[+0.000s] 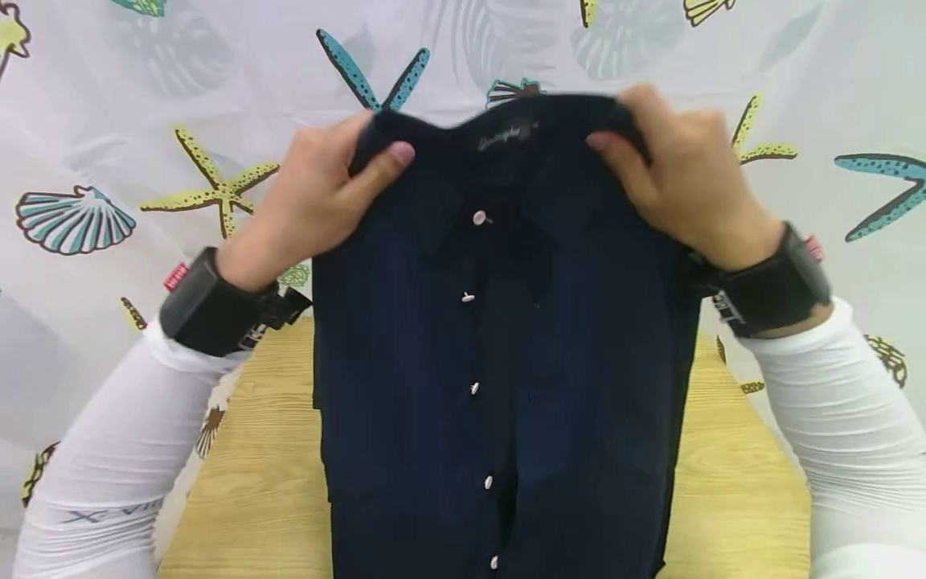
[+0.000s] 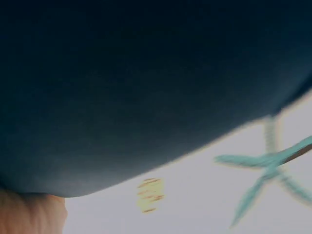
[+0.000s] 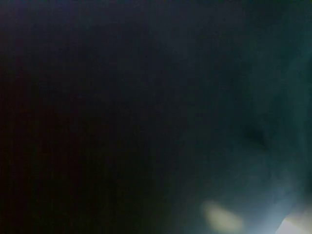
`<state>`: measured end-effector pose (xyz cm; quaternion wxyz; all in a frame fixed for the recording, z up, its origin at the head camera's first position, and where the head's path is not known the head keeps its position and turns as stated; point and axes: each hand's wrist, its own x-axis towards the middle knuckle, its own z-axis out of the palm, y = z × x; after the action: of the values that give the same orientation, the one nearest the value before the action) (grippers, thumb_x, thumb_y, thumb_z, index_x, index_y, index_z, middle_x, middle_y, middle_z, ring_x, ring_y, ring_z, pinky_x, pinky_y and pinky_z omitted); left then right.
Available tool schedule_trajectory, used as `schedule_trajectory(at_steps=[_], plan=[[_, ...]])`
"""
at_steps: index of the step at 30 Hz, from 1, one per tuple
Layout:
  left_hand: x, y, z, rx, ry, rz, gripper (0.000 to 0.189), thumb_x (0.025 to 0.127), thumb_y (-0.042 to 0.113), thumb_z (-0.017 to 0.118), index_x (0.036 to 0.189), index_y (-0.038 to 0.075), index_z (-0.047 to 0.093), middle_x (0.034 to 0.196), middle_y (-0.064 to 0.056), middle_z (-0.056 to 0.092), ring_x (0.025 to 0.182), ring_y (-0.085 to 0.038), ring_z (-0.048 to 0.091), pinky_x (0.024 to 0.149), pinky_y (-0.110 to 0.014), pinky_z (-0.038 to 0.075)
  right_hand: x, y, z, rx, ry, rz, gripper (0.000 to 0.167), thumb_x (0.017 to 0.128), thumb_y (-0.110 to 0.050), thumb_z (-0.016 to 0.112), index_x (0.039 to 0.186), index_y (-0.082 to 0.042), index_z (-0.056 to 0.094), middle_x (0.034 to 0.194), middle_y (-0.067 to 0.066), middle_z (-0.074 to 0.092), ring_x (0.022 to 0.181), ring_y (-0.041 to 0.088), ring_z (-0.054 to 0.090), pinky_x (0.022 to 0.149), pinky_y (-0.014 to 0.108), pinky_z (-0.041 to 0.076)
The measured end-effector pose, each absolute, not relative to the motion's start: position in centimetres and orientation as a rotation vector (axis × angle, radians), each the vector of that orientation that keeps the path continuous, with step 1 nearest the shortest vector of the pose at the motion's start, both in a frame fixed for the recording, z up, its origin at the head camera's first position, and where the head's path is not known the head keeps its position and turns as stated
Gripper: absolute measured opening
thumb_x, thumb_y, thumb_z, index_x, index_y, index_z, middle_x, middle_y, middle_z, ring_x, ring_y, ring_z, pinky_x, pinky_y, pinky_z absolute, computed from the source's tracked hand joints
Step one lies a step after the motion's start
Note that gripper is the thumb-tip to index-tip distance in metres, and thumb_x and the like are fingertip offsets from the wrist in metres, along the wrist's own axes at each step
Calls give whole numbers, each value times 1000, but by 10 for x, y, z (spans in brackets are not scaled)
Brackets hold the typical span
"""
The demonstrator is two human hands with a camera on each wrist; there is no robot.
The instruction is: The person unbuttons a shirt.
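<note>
A dark navy button-up shirt (image 1: 427,338) hangs spread out in the head view, its front facing the camera. White buttons run down its middle, and a label shows inside the collar. My left hand (image 1: 311,189) pinches the shirt's upper left shoulder, thumb in front and fingers behind the cloth. On the other side my right hand (image 1: 683,165) grips the upper right shoulder the same way. Dark cloth (image 2: 136,97) fills most of the left wrist view, with part of the hand (image 2: 31,214) at the lower left. The right wrist view is nearly all dark fabric (image 3: 146,107).
Behind the shirt stands a wooden table (image 1: 246,482), showing on both sides of it. A white sheet (image 1: 239,64) printed with starfish and shells covers the background. Both forearms wear white sleeves (image 1: 108,466) and black wrist straps.
</note>
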<state>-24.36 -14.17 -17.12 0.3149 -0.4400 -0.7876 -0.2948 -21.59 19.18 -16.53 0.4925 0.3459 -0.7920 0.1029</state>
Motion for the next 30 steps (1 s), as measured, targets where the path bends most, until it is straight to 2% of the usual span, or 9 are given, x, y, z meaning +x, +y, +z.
schedule_trajectory(at_steps=[1, 5, 9, 12, 18, 22, 25, 28, 30], plan=[[-251, -141, -187, -1158, -2123, -784, 22, 100, 17, 58, 88, -2, 55, 66, -5, 43, 59, -13, 44, 60, -23, 34, -224, 194, -182, 881, -1963, 248, 41, 102, -37, 51, 106, 3, 56, 64, 17, 56, 51, 32, 56, 52, 46, 41], [-280, -137, -240, -1173, -2206, -765, 24, 100, 21, 57, 85, 4, 49, 62, -2, 33, 52, -15, 39, 56, -26, 31, -255, 200, -243, 891, -2049, 251, 42, 104, -40, 44, 107, 0, 55, 56, 13, 51, 46, 28, 55, 48, 43, 42], [-305, -132, -275, -1164, -2285, -767, 26, 101, 25, 56, 86, 5, 48, 61, -1, 33, 50, -17, 40, 55, -28, 32, -281, 203, -284, 836, -2137, 284, 32, 103, -33, 50, 107, -2, 55, 57, 12, 50, 47, 29, 55, 49, 45, 43], [-321, -131, -299, -1142, -2447, -816, 25, 102, 29, 53, 88, 7, 50, 63, -2, 37, 54, -18, 43, 59, -29, 35, -300, 201, -311, 777, -2294, 315, 25, 102, -27, 54, 105, -3, 52, 58, 10, 47, 48, 30, 53, 52, 44, 41], [-356, -125, -349, -1018, -2768, -798, 27, 103, 35, 51, 98, 8, 55, 79, -7, 50, 74, -23, 52, 71, -36, 40, -338, 200, -366, 628, -2573, 384, 27, 104, -32, 47, 104, -5, 49, 59, 7, 44, 50, 29, 51, 55, 41, 39], [-377, -119, -383, -923, -2857, -763, 27, 102, 33, 52, 108, 8, 57, 91, -11, 58, 85, -26, 57, 77, -41, 43, -360, 199, -400, 557, -2679, 416, 31, 105, -35, 45, 109, -5, 51, 63, 11, 50, 55, 32, 54, 57, 43, 40], [-388, -116, -410, -830, -2883, -769, 31, 101, 31, 54, 120, 6, 56, 104, -15, 64, 95, -30, 61, 85, -44, 46, -371, 199, -424, 509, -2742, 408, 34, 104, -34, 48, 116, -2, 54, 67, 16, 58, 60, 35, 59, 59, 46, 45], [-398, -116, -437, -722, -2900, -715, 45, 100, 27, 56, 138, 4, 48, 128, -21, 59, 115, -36, 59, 98, -48, 46, -380, 201, -444, 435, -2828, 429, 39, 102, -30, 52, 130, -2, 51, 86, 20, 67, 75, 38, 65, 69, 50, 50], [-400, -117, -453, -655, -2923, -666, 54, 99, 27, 57, 146, 6, 41, 143, -20, 49, 129, -38, 51, 106, -51, 41, -382, 204, -455, 393, -2900, 458, 45, 101, -28, 54, 138, -3, 45, 106, 22, 67, 91, 39, 66, 79, 51, 51]])
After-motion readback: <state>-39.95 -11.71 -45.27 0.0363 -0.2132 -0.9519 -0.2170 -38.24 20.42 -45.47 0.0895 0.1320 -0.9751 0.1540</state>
